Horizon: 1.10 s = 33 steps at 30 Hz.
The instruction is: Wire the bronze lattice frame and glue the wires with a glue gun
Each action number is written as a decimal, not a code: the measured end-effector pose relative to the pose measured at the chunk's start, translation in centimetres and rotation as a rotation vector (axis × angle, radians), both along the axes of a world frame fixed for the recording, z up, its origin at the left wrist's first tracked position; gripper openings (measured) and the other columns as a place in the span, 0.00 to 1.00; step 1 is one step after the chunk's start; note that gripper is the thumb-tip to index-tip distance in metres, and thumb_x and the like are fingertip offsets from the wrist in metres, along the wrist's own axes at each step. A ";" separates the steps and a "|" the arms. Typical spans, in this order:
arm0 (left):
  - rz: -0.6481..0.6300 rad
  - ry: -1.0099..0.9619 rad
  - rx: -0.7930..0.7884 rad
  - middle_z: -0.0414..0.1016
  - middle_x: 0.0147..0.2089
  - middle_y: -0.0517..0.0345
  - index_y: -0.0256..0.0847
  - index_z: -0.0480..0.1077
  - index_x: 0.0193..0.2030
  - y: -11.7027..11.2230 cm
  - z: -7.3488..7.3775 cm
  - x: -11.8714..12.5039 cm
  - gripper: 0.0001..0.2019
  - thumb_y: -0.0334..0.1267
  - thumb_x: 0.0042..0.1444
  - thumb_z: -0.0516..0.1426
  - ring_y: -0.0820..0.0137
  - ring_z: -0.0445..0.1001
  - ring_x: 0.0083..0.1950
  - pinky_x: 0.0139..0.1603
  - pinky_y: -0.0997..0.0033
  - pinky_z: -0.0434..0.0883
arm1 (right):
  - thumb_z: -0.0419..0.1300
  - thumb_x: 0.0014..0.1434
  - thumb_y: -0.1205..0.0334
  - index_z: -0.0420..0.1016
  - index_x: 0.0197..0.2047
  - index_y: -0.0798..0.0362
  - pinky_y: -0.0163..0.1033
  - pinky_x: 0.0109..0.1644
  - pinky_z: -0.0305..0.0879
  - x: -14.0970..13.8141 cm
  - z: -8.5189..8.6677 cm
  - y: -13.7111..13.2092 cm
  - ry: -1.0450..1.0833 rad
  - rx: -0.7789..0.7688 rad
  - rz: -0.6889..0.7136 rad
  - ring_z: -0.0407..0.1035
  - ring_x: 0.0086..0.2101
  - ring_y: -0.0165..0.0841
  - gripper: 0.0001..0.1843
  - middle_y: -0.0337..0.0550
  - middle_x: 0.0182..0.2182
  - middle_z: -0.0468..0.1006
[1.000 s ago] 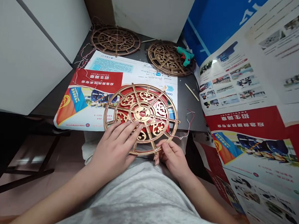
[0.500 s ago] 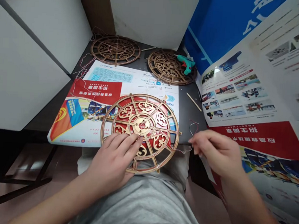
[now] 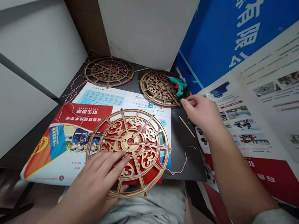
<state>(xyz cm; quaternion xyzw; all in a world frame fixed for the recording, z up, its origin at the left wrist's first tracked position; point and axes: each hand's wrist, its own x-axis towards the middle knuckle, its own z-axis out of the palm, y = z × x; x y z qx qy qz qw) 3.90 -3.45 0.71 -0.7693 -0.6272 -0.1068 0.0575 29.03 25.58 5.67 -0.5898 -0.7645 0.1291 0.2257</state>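
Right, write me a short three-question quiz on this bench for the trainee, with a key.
1. True or false: the left hand rests on the fretwork wheel lying on the brochure.
2. How many fretwork wheels are in view? A two, B three, C four.
3. Fill in the blank: the teal tool near the right hand is a hot glue ____.

Key: 1 true; 2 B; 3 gun.

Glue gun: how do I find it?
On the dark table, look toward the back, at the right-hand of two fretwork wooden wheels. The glue gun sits at that wheel's right edge, just past the person's right hand. It is the only bright teal thing, shaped like a pistol.
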 end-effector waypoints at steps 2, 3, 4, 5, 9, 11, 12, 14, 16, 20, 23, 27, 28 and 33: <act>-0.008 0.004 -0.006 0.64 0.70 0.64 0.51 0.68 0.67 0.6 0.0 -0.3 0.27 0.48 0.61 0.61 0.67 0.65 0.66 0.70 0.63 0.59 | 0.60 0.65 0.43 0.80 0.47 0.57 0.42 0.33 0.60 -0.9 0.9 3.5 -0.104 0.028 -0.043 0.70 0.30 0.40 0.24 0.53 0.30 0.79; -0.012 0.010 -0.012 0.64 0.70 0.64 0.52 0.67 0.68 0.8 -0.1 -0.5 0.29 0.49 0.60 0.62 0.67 0.65 0.66 0.71 0.63 0.59 | 0.61 0.64 0.44 0.80 0.45 0.59 0.42 0.32 0.62 -1.4 1.3 5.2 -0.135 -0.005 -0.057 0.69 0.27 0.40 0.23 0.52 0.25 0.77; -0.010 0.015 -0.014 0.64 0.70 0.65 0.52 0.67 0.68 0.9 -0.3 -0.6 0.30 0.48 0.59 0.63 0.66 0.65 0.66 0.71 0.63 0.58 | 0.61 0.65 0.45 0.79 0.42 0.59 0.43 0.31 0.63 -2.0 1.5 6.7 -0.140 -0.086 -0.070 0.69 0.24 0.39 0.23 0.51 0.21 0.74; -0.008 0.016 -0.014 0.64 0.70 0.65 0.53 0.67 0.68 1.0 -0.6 -0.6 0.30 0.48 0.58 0.63 0.66 0.64 0.66 0.71 0.63 0.58 | 0.61 0.65 0.45 0.78 0.40 0.60 0.45 0.30 0.65 -2.7 1.7 8.0 -0.136 -0.173 -0.089 0.68 0.21 0.39 0.22 0.49 0.18 0.72; 0.006 -0.001 -0.009 0.64 0.70 0.66 0.53 0.65 0.69 0.8 -1.5 -0.6 0.32 0.50 0.58 0.63 0.67 0.64 0.66 0.72 0.63 0.57 | 0.67 0.61 0.47 0.73 0.46 0.61 0.49 0.25 0.67 -4.7 1.3 11.1 -0.072 -0.407 -0.134 0.69 0.17 0.43 0.23 0.49 0.18 0.73; 0.014 -0.004 -0.007 0.64 0.70 0.66 0.54 0.65 0.69 0.7 -1.5 -0.6 0.35 0.58 0.56 0.64 0.67 0.64 0.66 0.72 0.63 0.56 | 0.69 0.60 0.49 0.73 0.46 0.60 0.47 0.25 0.67 -5.0 0.9 11.8 -0.048 -0.414 -0.127 0.68 0.17 0.41 0.22 0.48 0.18 0.73; 0.015 0.001 -0.005 0.64 0.70 0.66 0.54 0.65 0.69 0.7 -1.3 -0.6 0.37 0.64 0.54 0.63 0.67 0.64 0.66 0.71 0.64 0.56 | 0.69 0.59 0.50 0.74 0.43 0.59 0.46 0.25 0.66 -5.0 0.6 11.9 -0.045 -0.405 -0.125 0.68 0.17 0.39 0.20 0.47 0.18 0.73; 0.014 0.018 0.000 0.63 0.70 0.67 0.54 0.65 0.69 0.7 -0.9 -0.7 0.43 0.73 0.51 0.60 0.67 0.63 0.66 0.70 0.65 0.57 | 0.70 0.57 0.48 0.75 0.38 0.57 0.45 0.25 0.65 -4.9 0.3 12.1 -0.053 -0.369 -0.130 0.67 0.18 0.38 0.20 0.47 0.18 0.72; -0.011 0.040 -0.001 0.64 0.70 0.67 0.53 0.65 0.69 1.0 -0.3 -0.8 0.45 0.76 0.49 0.57 0.67 0.63 0.66 0.69 0.65 0.58 | 0.69 0.56 0.44 0.74 0.35 0.56 0.44 0.27 0.64 -4.6 0.2 11.9 -0.073 -0.307 -0.152 0.68 0.20 0.38 0.22 0.47 0.18 0.71; -0.095 0.061 0.004 0.67 0.67 0.63 0.50 0.69 0.65 1.9 0.5 -1.2 0.46 0.80 0.48 0.54 0.66 0.63 0.64 0.65 0.63 0.61 | 0.65 0.57 0.43 0.71 0.29 0.53 0.42 0.29 0.62 -3.9 0.6 10.3 -0.019 -0.199 -0.171 0.65 0.23 0.37 0.22 0.46 0.19 0.68; -0.103 0.041 0.039 0.69 0.64 0.65 0.52 0.71 0.62 2.8 0.7 -1.5 0.43 0.79 0.49 0.54 0.68 0.65 0.61 0.62 0.64 0.63 | 0.60 0.62 0.53 0.70 0.29 0.54 0.42 0.28 0.65 -2.8 1.1 7.9 0.349 -0.325 -0.150 0.65 0.24 0.35 0.15 0.47 0.24 0.69; -0.148 0.016 0.058 0.69 0.64 0.65 0.52 0.72 0.61 4.1 0.8 -2.4 0.41 0.77 0.51 0.55 0.68 0.65 0.61 0.61 0.64 0.65 | 0.53 0.67 0.59 0.72 0.43 0.56 0.43 0.35 0.75 -1.5 1.1 4.4 0.983 -0.592 0.006 0.73 0.33 0.36 0.11 0.51 0.38 0.76; -0.160 0.008 0.055 0.69 0.64 0.65 0.52 0.72 0.61 4.4 0.8 -2.6 0.41 0.78 0.50 0.55 0.68 0.65 0.61 0.61 0.64 0.65 | 0.54 0.68 0.58 0.73 0.46 0.55 0.40 0.34 0.74 -1.4 0.8 3.8 1.046 -0.633 0.051 0.73 0.34 0.34 0.12 0.51 0.41 0.77; -0.205 -0.020 0.107 0.70 0.64 0.63 0.50 0.72 0.61 5.4 0.2 -3.6 0.42 0.78 0.51 0.53 0.68 0.64 0.62 0.63 0.64 0.62 | 0.62 0.66 0.56 0.76 0.50 0.49 0.33 0.34 0.71 -2.1 -1.7 2.5 1.296 -0.580 0.169 0.70 0.35 0.29 0.11 0.42 0.41 0.75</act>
